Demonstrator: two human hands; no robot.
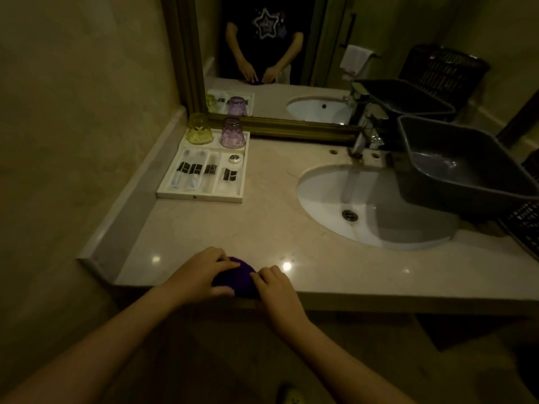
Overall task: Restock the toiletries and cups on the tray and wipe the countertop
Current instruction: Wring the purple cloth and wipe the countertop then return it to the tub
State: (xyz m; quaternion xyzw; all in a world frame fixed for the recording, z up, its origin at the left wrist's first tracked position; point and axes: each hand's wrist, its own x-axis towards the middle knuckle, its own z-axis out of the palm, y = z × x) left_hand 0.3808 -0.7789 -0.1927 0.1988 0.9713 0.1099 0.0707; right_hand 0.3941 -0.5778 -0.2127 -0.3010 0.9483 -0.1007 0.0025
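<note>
At the countertop's [262,228] near edge, left hand [198,275] and right hand [277,287] both grasp a bunched purple cloth [237,277] from either side. It looks soft, light and limp, so I judge it best pressed flat under a palm rather than pinched. Near the far left corner, the tray [201,196] holds upturned cups [232,132] and wrapped toiletries [195,170].

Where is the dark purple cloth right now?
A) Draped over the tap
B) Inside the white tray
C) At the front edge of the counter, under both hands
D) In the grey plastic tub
C: the dark purple cloth lies at the beige stone counter front edge, with the left hand and right hand on it.
</note>
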